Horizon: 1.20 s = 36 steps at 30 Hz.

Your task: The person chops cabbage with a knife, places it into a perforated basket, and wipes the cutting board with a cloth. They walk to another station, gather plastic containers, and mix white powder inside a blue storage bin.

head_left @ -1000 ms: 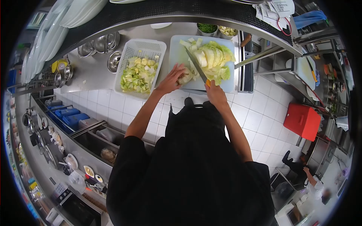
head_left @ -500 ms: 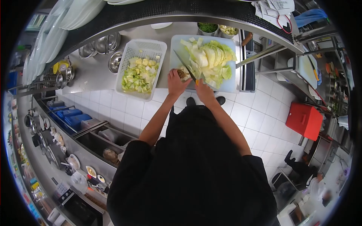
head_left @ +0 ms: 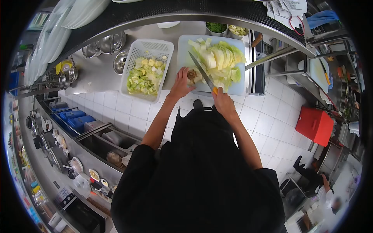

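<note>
On the white cutting board (head_left: pixel 184 42), my left hand (head_left: pixel 181 83) curls round the side of a cabbage core (head_left: pixel 192 76) whose brown stem end faces up. My right hand (head_left: pixel 224 103) grips a knife (head_left: pixel 202 72) by its orange handle. The blade points up and to the left, lying between the core and a pile of cut cabbage leaves (head_left: pixel 221 58). To the left, a white perforated basket (head_left: pixel 169 48) holds chopped cabbage pieces (head_left: pixel 145 75).
Metal bowls (head_left: pixel 120 62) stand left of the basket. Containers of chopped greens (head_left: pixel 216 27) and pale pieces (head_left: pixel 237 30) sit behind the board. A steel shelf edge (head_left: pixel 175 17) runs overhead. A red bin (head_left: pixel 315 126) is at right, and another person (head_left: pixel 311 178) is at lower right.
My right hand has moved right and toward me with the knife, away from the core. My left hand has shifted slightly, and more of the brown stem end shows.
</note>
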Each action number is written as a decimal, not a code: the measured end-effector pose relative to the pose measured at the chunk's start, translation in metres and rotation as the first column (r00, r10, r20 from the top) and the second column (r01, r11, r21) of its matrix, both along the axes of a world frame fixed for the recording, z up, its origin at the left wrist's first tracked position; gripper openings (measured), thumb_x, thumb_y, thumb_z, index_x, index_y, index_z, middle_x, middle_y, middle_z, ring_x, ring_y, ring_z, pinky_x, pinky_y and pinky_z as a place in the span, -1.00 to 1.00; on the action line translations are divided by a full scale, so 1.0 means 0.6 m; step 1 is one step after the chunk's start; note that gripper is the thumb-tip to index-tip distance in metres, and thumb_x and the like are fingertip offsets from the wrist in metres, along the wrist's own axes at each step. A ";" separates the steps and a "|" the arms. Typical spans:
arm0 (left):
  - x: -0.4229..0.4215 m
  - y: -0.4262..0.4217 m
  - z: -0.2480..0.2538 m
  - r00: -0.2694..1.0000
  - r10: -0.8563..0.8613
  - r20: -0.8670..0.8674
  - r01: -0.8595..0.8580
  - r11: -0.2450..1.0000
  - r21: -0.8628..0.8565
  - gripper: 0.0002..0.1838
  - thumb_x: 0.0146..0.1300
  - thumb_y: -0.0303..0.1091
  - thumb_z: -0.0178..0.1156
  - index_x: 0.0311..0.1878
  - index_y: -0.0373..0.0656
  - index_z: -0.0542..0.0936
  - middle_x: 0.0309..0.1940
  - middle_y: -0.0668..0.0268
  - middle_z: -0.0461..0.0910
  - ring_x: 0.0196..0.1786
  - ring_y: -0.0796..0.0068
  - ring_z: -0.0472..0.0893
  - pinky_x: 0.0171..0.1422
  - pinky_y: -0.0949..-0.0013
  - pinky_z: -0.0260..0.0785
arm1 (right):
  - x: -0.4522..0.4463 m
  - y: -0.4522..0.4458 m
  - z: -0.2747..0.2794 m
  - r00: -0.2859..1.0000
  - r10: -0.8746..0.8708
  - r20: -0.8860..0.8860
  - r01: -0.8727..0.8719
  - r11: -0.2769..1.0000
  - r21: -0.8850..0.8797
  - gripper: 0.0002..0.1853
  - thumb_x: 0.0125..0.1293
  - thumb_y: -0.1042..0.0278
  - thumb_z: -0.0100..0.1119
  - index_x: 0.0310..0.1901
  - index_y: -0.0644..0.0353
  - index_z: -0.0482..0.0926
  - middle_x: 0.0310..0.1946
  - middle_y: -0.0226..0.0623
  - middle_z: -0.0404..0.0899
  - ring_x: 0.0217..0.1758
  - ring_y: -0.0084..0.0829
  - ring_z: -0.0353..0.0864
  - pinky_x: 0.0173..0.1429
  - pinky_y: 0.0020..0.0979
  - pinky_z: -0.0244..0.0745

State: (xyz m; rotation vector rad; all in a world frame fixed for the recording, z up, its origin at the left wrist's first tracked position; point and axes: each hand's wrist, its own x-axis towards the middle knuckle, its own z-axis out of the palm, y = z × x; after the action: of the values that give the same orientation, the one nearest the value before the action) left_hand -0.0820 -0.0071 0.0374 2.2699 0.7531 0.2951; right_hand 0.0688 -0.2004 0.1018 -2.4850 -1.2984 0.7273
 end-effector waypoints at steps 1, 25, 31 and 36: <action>0.002 -0.003 -0.006 1.000 0.016 -0.013 -0.016 1.000 0.013 -0.01 -0.02 -0.35 0.47 0.44 -0.18 0.10 0.41 -0.06 0.09 0.45 -0.18 0.14 0.52 -0.02 0.12 | -0.006 0.000 -0.005 1.000 -0.008 -0.018 0.008 1.000 -0.001 -0.62 0.51 0.05 -0.03 -0.09 0.30 0.30 -0.46 0.16 0.62 -0.31 0.20 0.67 -0.23 0.10 0.60; -0.067 -0.071 0.096 0.990 0.090 0.108 0.017 0.688 -0.726 -0.30 0.32 -0.25 0.31 0.41 -0.28 0.23 0.22 0.17 0.43 0.24 0.38 0.45 0.30 0.33 0.35 | 0.177 -0.343 0.176 0.895 -0.266 -0.357 0.202 0.957 -0.206 -0.60 0.48 -0.01 0.03 -0.13 0.26 0.47 -0.53 -0.09 0.56 -0.50 -0.11 0.56 -0.31 -0.15 0.47; 0.169 -0.232 0.164 0.945 -0.270 0.187 0.311 0.555 -0.772 -0.24 0.24 -0.23 0.37 0.43 -0.21 0.25 0.27 0.19 0.42 0.31 0.42 0.41 0.41 0.32 0.25 | 0.279 -0.559 0.175 0.718 -0.614 -0.326 0.540 0.788 -0.296 -0.65 0.49 0.05 0.03 -0.21 0.23 0.46 -0.62 -0.33 0.44 -0.59 -0.51 0.40 -0.45 -0.35 0.37; 0.420 -0.335 0.233 0.826 -0.485 0.287 0.537 0.525 -0.660 -0.24 0.21 -0.17 0.39 0.40 -0.20 0.29 0.25 0.16 0.45 0.30 0.38 0.44 0.39 0.31 0.27 | 0.357 -0.678 0.163 0.630 -0.700 -0.336 0.670 0.709 -0.221 -0.67 0.49 0.08 0.03 -0.20 0.24 0.47 -0.64 -0.34 0.43 -0.65 -0.52 0.39 -0.52 -0.35 0.36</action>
State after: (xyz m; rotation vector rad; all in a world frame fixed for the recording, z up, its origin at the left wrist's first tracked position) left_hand 0.1699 -0.2083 0.1773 1.5815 0.0656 -0.1982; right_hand 0.2830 -0.6069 0.1999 -2.4099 -0.1187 0.9928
